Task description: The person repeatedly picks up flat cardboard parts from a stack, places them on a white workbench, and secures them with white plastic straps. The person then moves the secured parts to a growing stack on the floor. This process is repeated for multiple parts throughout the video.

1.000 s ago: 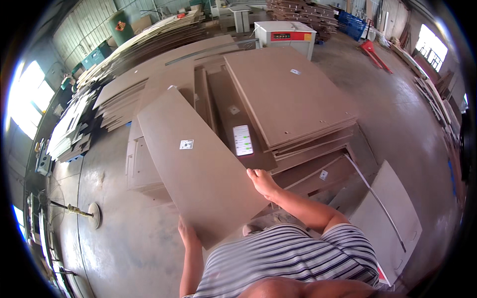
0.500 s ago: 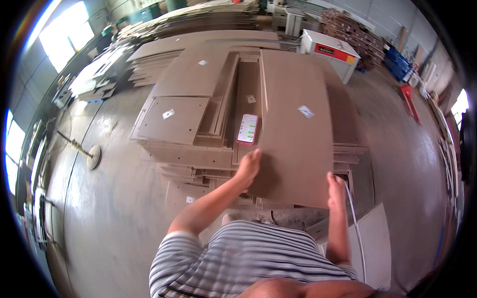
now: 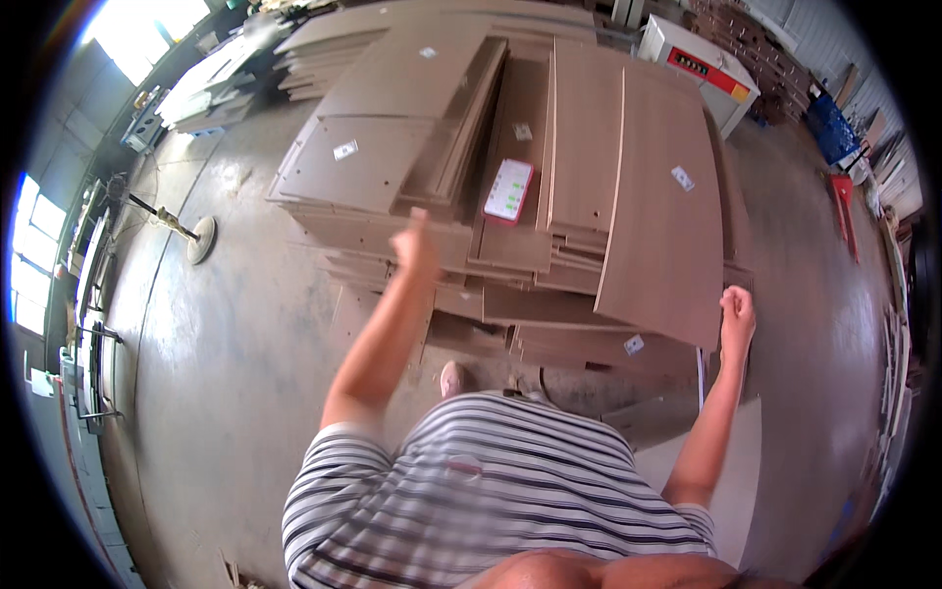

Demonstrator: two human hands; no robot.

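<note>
A long brown board with a white label lies slanted over the right part of a stack of boards. My right hand is closed at its near right edge, fingers curled against that edge. My left hand is off the board, in the air by the front edge of the left pile. Nothing shows in it; its fingers look loosely apart, though blurred. Between the piles, a phone with a pink case and a lit screen rests on a lower board.
Smaller labelled boards are piled at the left. A white machine with a red panel stands at the back right. A round-based stand is on the floor at left, and a red tool at far right. A pale sheet leans beside my right arm.
The long board has shifted right, uncovering another board beside the phone. My left hand has let go of it and moved left. My right hand has moved right with the edge.
</note>
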